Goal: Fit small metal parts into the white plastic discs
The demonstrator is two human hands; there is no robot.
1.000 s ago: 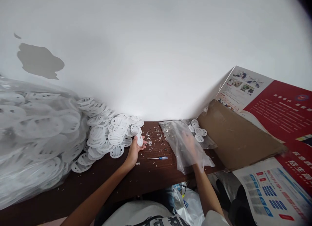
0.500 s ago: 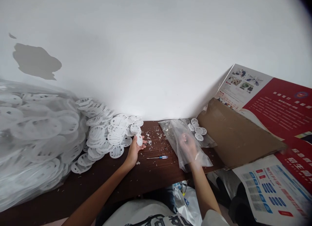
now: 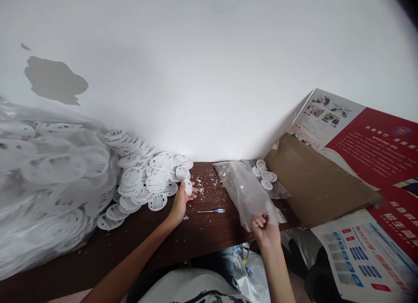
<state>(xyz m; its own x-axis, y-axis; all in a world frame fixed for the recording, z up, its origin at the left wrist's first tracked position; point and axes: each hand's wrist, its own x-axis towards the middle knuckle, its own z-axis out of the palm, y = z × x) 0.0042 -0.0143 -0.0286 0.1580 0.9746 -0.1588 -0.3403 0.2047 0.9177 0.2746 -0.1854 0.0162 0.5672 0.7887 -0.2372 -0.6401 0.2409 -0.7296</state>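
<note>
Between the thumb and fingers of my left hand (image 3: 179,203) is a small white oval plastic plate (image 3: 188,186) with slots, held upright. Beside it lies a pile of larger slotted white discs (image 3: 156,174). My right hand (image 3: 267,231) is at the near, open end of a clear plastic bag (image 3: 240,187). Its fingers are curled together, and whatever they hold is too small or hidden to make out. Small shiny bits show inside the far end of the bag. A screwdriver (image 3: 212,210) with a blue clear handle lies on the dark table between my hands.
A big clear bag of white discs (image 3: 55,181) fills the left side. Several small white plates (image 3: 266,176) lie behind the bag at right. Cardboard (image 3: 316,181) and printed boards (image 3: 375,142) stand at right. Tiny scraps (image 3: 204,183) litter the table before the wall (image 3: 202,76).
My right hand has drawn back out of the clear bag toward me, its fingers now curled. My left hand keeps the small white plate in nearly the same place.
</note>
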